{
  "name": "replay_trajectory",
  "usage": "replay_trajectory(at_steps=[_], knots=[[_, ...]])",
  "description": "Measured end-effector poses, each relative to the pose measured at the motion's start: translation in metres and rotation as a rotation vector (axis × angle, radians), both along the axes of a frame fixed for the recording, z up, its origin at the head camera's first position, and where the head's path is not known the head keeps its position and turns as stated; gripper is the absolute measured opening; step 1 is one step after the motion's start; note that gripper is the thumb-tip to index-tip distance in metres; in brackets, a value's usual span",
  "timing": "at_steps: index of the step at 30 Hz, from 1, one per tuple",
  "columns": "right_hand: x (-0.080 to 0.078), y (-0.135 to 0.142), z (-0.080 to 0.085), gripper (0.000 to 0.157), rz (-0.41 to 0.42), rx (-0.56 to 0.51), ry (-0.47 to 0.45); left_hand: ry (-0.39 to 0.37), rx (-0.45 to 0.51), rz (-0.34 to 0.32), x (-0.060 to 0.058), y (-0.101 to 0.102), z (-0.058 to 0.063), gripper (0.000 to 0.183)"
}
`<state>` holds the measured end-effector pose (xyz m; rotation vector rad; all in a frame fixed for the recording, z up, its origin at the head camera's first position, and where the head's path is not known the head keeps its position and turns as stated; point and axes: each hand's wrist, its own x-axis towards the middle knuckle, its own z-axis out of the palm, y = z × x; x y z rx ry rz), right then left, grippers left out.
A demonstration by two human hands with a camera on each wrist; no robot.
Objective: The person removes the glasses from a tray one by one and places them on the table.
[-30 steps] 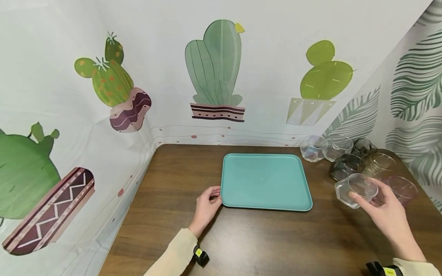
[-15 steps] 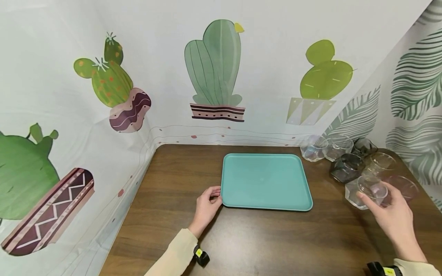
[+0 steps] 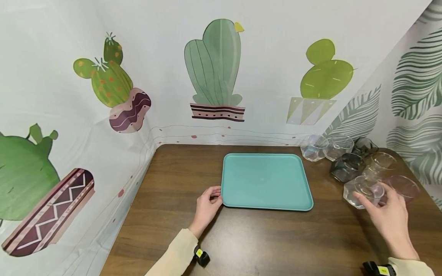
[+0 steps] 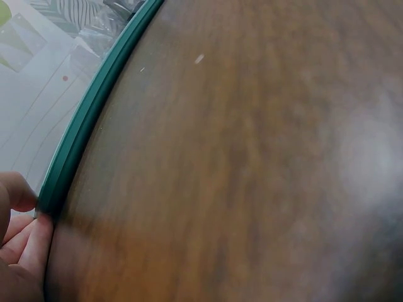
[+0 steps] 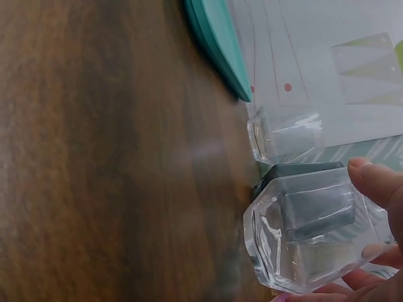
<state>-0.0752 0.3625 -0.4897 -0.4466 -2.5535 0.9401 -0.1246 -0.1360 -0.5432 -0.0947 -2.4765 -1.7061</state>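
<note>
My right hand (image 3: 391, 218) grips a clear faceted glass (image 5: 308, 233) between thumb and fingers at the right of the table. Its thick base faces the wooden top, and its rim is toward my palm. Close behind it stand a dark grey glass (image 3: 346, 168) and a pale amber glass (image 3: 381, 161). A pinkish glass (image 3: 407, 188) is partly covered by my fingers. At the left, my left hand (image 3: 207, 205) pinches the near-left edge of a teal tray (image 3: 266, 182), which lies flat with a bare surface. The left wrist view shows the fingertips at its rim.
Two clear glasses, one at the left (image 3: 313, 148) and one beside it (image 3: 338, 147), stand at the back near the wall. Another dark glass (image 3: 365, 147) is right of them. A cactus-print cloth (image 3: 269, 69) hangs behind the wooden table (image 3: 269, 241).
My right hand moved the clear glass to the right, toward the pinkish one, then slightly back left. The left hand and the tray stay in place.
</note>
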Motion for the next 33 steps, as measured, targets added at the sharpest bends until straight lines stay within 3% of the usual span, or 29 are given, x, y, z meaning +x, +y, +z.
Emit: replay_trajectory(at_steps=[5, 13, 33], knots=[[-0.0009, -0.0014, -0.0029, 0.07, -0.017, -0.017, 0.0, -0.003, -0.003, -0.001, 0.0001, -0.0003, 0.0, 0.029], [-0.0008, -0.005, -0.002, 0.077, -0.068, -0.152, -0.027, -0.005, -0.005, 0.005, -0.0001, -0.0011, -0.0004, 0.029], [-0.0001, -0.0094, -0.0002, 0.069, -0.091, -0.038, 0.052, -0.001, -0.025, -0.007, 0.0, -0.0008, 0.0016, 0.028]])
